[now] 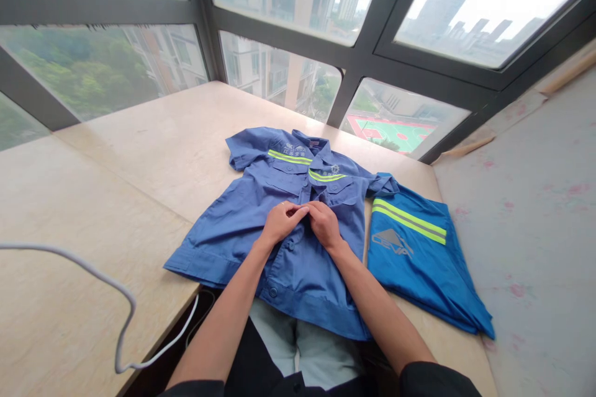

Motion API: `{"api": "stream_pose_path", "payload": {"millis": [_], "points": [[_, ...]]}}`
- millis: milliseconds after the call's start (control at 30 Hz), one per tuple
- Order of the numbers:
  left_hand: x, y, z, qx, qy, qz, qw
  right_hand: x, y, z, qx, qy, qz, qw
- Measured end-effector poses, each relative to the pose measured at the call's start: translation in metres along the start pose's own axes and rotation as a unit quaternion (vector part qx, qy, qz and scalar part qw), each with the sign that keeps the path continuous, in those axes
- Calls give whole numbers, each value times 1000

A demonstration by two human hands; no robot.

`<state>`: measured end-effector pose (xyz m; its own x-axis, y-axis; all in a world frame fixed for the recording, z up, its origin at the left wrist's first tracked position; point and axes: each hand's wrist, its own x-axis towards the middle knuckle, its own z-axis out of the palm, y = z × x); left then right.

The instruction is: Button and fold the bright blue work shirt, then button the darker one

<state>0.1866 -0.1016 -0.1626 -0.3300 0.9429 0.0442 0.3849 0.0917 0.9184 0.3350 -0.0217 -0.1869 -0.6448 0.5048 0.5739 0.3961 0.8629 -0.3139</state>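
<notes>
A blue short-sleeved work shirt (251, 205) lies spread front side up, its collar pointing away from me and its hem at the ledge's near edge. Yellow-green reflective strips cross its chest, and buttons run down the front placket. At the middle of that placket my left hand (282, 221) pinches the fabric, thumb and fingers pressed together. My right hand (323, 223) is closed on the placket right beside it, and the fingertips of both hands meet. Whether a button sits between the fingers is hidden. Below my hands, lower buttons appear fastened.
A folded brighter blue garment (414, 254) with reflective strips lies to the right, touching the shirt's sleeve. A white cable (125, 298) loops over the near left edge of the beige ledge (116, 198). Windows (279, 68) rise behind; a papered wall (526, 211) stands right.
</notes>
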Motion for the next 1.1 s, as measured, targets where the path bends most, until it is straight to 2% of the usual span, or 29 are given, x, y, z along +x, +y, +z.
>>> {"api": "stream_pose_path", "payload": {"millis": [367, 567, 767, 1100], "points": [[-5, -4, -2, 71, -26, 69, 995, -2, -2, -1, 43, -7, 30, 999], [-8, -7, 2, 134, -7, 105, 985, -3, 0, -5, 56, -29, 33, 997], [-8, -10, 3, 156, -18, 110, 982, -4, 2, -8, 38, -29, 30, 998], [-8, -11, 8, 184, -2, 110, 977, -6, 3, -4, 32, -35, 32, 998]]}}
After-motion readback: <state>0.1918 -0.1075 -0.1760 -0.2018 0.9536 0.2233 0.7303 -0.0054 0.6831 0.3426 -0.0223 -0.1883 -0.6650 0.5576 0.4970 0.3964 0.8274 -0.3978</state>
